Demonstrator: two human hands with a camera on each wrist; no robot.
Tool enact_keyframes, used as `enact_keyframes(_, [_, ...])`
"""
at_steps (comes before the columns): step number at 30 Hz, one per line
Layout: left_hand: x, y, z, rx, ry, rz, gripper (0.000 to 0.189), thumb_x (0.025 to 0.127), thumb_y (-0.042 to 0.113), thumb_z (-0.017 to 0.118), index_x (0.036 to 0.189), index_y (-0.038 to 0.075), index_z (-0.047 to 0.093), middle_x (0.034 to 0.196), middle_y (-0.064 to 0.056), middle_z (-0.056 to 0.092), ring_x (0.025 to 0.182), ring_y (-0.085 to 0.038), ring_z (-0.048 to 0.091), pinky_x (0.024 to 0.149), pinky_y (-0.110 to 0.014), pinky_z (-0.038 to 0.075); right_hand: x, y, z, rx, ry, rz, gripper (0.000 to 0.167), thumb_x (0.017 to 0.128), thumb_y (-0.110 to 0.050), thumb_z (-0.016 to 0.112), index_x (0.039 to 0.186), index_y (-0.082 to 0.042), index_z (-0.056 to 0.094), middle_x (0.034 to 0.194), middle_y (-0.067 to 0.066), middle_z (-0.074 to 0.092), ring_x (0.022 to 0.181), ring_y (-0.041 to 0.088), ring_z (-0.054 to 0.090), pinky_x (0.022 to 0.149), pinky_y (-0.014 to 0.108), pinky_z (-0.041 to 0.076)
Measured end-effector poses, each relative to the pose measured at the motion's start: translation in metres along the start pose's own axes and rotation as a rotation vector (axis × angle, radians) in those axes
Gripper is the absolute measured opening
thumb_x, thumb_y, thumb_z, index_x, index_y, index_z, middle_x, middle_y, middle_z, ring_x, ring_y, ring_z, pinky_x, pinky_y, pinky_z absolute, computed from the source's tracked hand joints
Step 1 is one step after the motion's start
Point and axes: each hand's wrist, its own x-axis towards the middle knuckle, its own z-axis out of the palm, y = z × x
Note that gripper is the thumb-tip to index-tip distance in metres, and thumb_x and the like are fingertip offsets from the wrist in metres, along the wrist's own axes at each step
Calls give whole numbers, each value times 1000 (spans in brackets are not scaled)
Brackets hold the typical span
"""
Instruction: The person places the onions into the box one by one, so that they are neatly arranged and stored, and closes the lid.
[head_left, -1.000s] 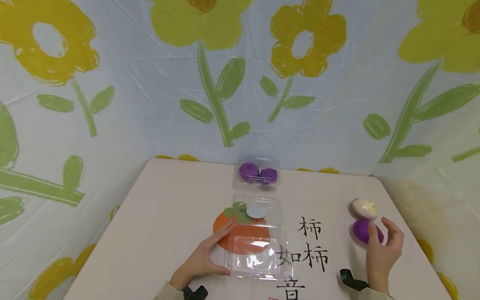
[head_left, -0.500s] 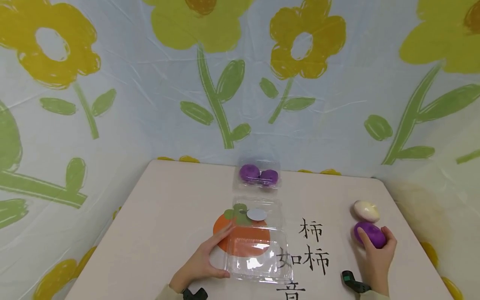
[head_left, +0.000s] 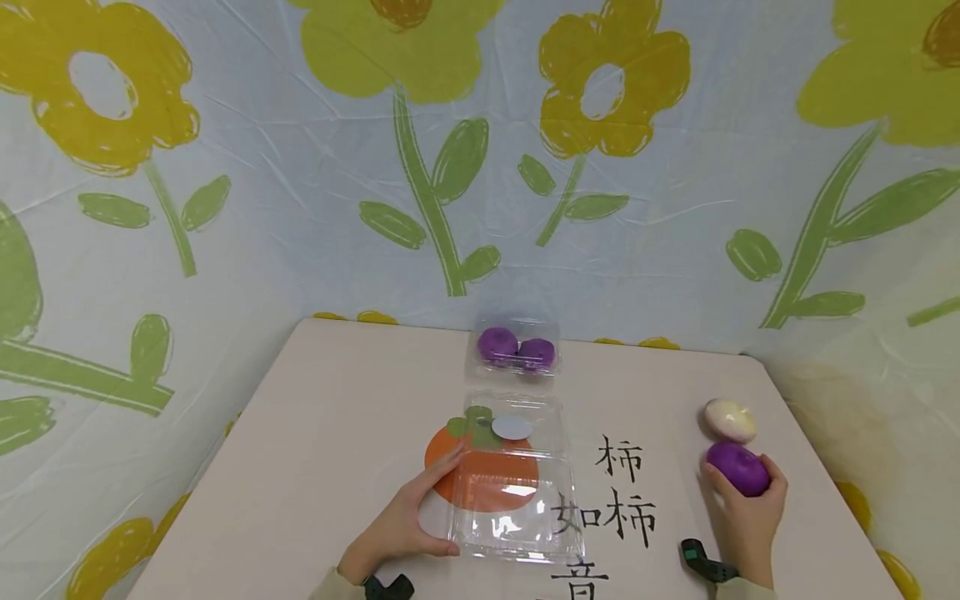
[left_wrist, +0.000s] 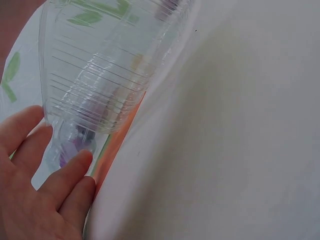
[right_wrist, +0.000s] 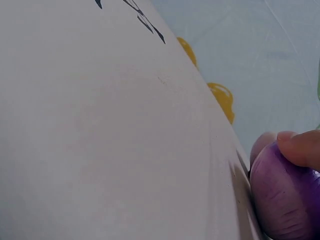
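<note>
Hands (head_left: 401, 521) (head_left: 753, 525): left touches a clear container (head_left: 517, 546), right grips a purple object (head_left: 738, 467).

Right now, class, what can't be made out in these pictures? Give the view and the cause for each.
Head view: the near side of the purple rounded item, covered by the right hand.
Right wrist view: most of the right hand, cut off by the right edge.
Left wrist view: the far end of the clear container, cut off by the top edge.
Head view: any print on the white oval, too small.
</note>
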Motion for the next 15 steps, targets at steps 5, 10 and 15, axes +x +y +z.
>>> enact_keyframes(5, [-1,0,0,6,-1,-26,111,67,32,93,154,3,31,161,-16,26,148,-29,26,117,-38,26,0,0,-2,-3,-2,-3,89,84,-21,80,155,-22,26,159,10,24,142,21,25,120,34,16])
enact_keyframes(10, [-1,0,0,3,-1,-42,111,66,31,93,154,5,32,161,-14,26,148,-28,26,117,-40,27,2,-6,-7,-60,-40,-11,88,85,-22,79,156,-19,27,158,12,27,141,24,28,120,36,19])
enact_keyframes(15, [0,2,-1,-3,-3,-46,110,66,31,94,154,6,33,162,-13,27,148,-28,27,117,-42,28,3,-17,-13,-119,-80,-32,88,86,-20,78,157,-15,26,160,14,26,142,26,27,121,38,19])
